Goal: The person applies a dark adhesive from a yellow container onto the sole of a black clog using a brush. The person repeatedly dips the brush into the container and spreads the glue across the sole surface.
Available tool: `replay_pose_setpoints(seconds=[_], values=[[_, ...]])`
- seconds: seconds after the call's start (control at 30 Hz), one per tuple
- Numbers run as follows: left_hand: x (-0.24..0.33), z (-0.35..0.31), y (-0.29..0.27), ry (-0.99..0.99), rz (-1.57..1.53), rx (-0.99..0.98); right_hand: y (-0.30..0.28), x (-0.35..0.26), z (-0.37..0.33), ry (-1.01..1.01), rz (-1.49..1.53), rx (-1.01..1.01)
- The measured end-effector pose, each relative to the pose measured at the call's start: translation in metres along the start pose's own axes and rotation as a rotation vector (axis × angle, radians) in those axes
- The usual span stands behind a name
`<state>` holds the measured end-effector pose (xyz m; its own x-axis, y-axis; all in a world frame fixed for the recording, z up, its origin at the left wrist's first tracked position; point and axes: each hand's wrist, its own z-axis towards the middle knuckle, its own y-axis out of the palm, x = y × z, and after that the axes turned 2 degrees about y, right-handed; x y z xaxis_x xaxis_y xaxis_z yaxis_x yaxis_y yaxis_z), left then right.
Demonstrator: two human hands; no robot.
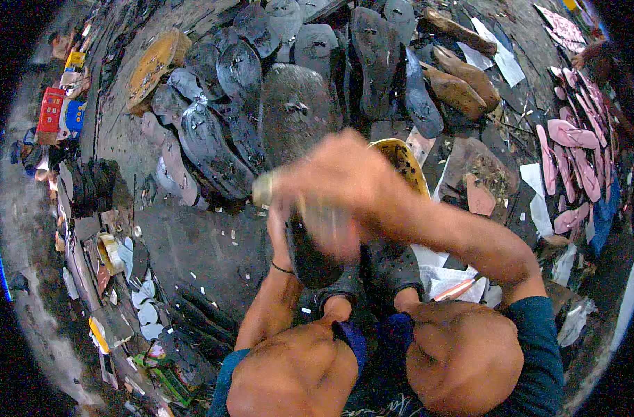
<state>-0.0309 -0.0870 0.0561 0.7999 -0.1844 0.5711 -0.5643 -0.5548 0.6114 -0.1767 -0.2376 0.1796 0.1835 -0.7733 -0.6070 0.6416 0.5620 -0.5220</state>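
A dark footwear sole (315, 258) is held in front of my knees, its near end rounded. My left hand (278, 226) grips its left side; a thin dark band circles that wrist. Across it passes my right hand (341, 174), closed and smeared by motion. A pale blunt end (263, 189) sticks out to the left of the right fist; what it belongs to is blurred. Just beyond the hands is a broad speckled black sole (296, 104); whether it joins the held one is hidden.
Several black soles (212, 139) and brown wooden shoe lasts (456, 90) lie beyond my hands. A yellow-rimmed container (404, 163) stands to the right. Pink flip-flops (574, 153) are grouped far right. At left are a red box (50, 111) and grey offcuts (146, 313).
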Motion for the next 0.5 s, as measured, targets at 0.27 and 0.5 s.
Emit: replay_pose_setpoints(seconds=[0.27, 0.5], values=[[0.018, 0.013, -0.006, 0.368, -0.083, 0.206, 0.016, -0.044, -0.046, 0.067, 0.271, -0.037], [0.061, 0.056, 0.121, 0.177, 0.076, 0.030, -0.012, -0.051, -0.115, 0.620, 0.209, -0.079]])
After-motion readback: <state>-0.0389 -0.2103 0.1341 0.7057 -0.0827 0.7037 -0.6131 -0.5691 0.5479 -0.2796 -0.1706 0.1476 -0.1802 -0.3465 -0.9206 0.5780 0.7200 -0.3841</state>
